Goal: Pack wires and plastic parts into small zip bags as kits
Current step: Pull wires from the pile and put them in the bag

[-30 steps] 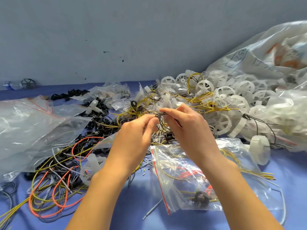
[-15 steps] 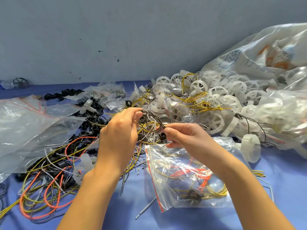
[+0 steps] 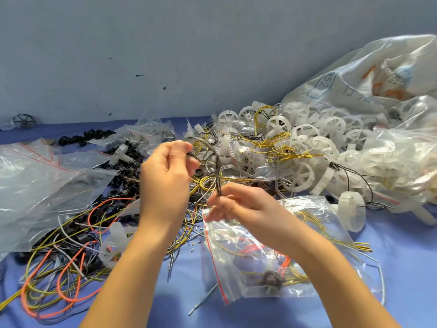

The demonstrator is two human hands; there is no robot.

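Note:
A coiled dark grey wire point(image 3: 214, 166) hangs between my two hands above the pile. My left hand point(image 3: 165, 183) pinches its upper loop between thumb and fingers. My right hand point(image 3: 238, 204) pinches its lower ends, just above the mouth of a small zip bag point(image 3: 264, 254) with a red seal line. That bag lies flat on the blue table and holds yellow and orange wires and a dark ring part point(image 3: 272, 280). Both hands are blurred by motion.
Loose orange, yellow and grey wires point(image 3: 61, 275) lie at the left with black rings point(image 3: 87, 136). Empty zip bags point(image 3: 40, 185) are heaped far left. White plastic wheels point(image 3: 305, 147) and a large printed sack point(image 3: 369, 86) fill the right. The wall stands close behind.
My left hand has risen with the wire's loop while my right hand has dropped toward the bag mouth, stretching the coil upright between them.

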